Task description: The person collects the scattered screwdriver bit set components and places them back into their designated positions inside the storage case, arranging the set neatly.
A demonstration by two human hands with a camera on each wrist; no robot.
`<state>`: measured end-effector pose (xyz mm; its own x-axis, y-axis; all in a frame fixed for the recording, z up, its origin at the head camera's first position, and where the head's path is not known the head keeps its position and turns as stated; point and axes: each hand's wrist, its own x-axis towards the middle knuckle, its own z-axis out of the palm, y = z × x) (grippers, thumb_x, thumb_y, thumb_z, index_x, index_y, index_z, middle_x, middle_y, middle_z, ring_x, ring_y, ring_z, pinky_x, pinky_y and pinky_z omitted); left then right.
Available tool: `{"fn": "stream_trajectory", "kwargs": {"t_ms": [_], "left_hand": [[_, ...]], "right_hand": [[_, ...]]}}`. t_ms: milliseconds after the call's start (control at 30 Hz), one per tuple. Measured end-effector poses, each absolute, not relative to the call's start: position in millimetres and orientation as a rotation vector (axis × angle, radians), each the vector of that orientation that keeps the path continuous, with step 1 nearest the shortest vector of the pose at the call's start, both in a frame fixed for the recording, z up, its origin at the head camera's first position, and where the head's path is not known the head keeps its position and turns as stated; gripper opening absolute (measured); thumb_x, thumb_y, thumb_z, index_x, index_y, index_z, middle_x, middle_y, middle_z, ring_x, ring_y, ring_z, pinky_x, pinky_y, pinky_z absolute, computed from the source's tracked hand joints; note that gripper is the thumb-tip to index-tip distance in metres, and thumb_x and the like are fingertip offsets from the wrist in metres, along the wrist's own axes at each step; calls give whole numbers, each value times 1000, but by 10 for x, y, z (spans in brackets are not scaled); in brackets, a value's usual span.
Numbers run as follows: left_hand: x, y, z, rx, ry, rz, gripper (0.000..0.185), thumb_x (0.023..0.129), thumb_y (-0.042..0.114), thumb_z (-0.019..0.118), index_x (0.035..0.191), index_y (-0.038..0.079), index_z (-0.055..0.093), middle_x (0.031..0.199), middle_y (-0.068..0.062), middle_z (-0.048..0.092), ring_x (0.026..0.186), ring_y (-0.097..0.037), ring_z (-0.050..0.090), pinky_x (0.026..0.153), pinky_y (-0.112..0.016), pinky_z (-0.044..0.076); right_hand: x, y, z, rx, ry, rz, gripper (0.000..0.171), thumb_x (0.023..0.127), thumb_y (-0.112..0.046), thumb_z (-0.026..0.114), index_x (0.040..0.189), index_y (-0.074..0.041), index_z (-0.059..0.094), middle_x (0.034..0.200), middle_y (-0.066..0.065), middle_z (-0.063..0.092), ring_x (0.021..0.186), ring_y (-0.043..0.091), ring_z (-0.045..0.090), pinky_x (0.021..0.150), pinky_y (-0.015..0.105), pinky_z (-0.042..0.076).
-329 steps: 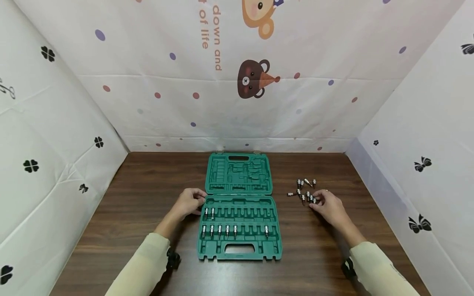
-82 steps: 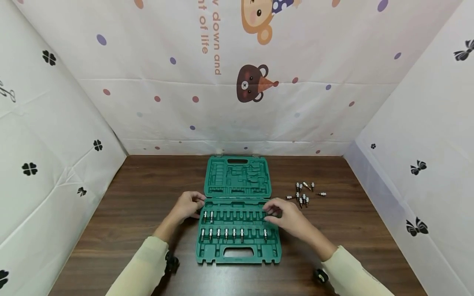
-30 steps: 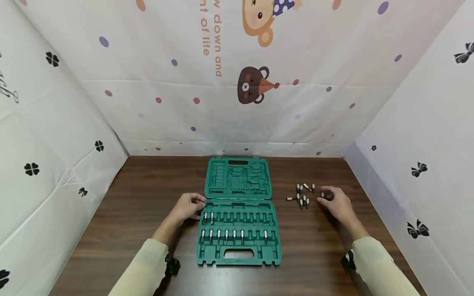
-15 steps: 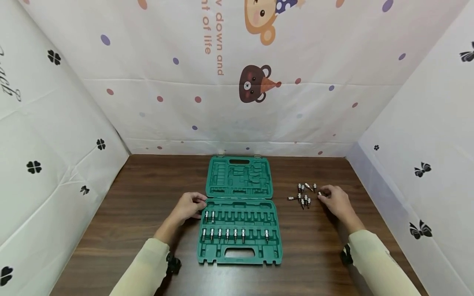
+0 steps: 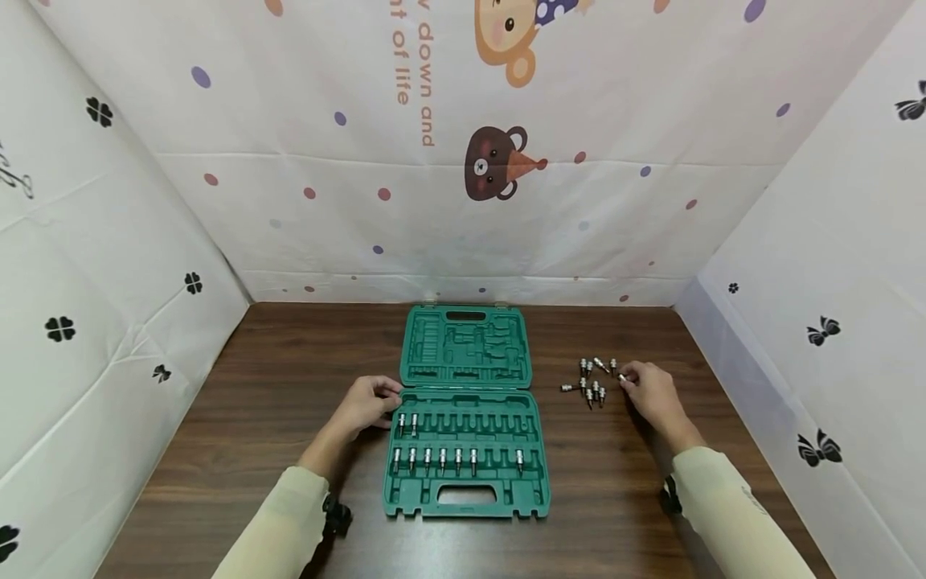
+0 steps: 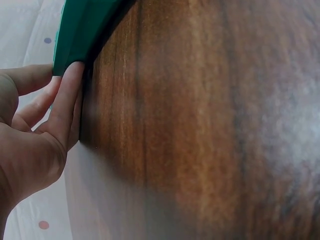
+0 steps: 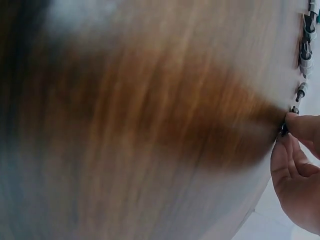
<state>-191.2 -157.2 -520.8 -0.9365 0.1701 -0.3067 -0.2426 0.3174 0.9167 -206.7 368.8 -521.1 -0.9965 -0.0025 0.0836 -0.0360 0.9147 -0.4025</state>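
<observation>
A green tool case [image 5: 412,489] lies spread on the wooden table, its lid [image 5: 466,346] folded back behind the tray. My left hand [image 5: 364,402] pinches the tray's rear left corner between thumb and fingers; the left wrist view shows the case [image 6: 82,37] between them. On the right, my right hand [image 5: 653,396] pinches a small silver bit socket [image 5: 623,378] by thumb and fingertips, partly covered by them. Close to its left lies a loose group of bit sockets [image 5: 589,394]. In the tray, two bit sockets [image 5: 414,425] fill the upper row's left end; several [image 5: 458,460] stand in the lower row.
One bit socket [image 5: 519,461] sits apart toward the right of the lower row. Patterned white sheets [image 5: 362,217] wall in the brown table [image 5: 304,346] at the back and both sides.
Over the span, the lower row gained one bit socket. My right hand went from the case to a lone bit socket right of the group, took hold of it and shifted slightly left. Left hand unchanged.
</observation>
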Motion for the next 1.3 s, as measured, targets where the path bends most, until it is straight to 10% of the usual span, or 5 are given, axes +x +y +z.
{"fn": "stream_trajectory", "kwargs": {"t_ms": [1300], "left_hand": [[-1932, -1573, -5184, -66, 2236, 1625, 20, 102, 1, 60, 120, -3, 67, 106, -18, 63, 89, -24, 66, 67, -41, 64]], "right_hand": [[-1842, 3271, -4759, 94, -2935, 1351, 23, 100, -6, 65, 120, 4, 64, 110, 21, 69, 97, 24, 66, 75, 31, 59]]}}
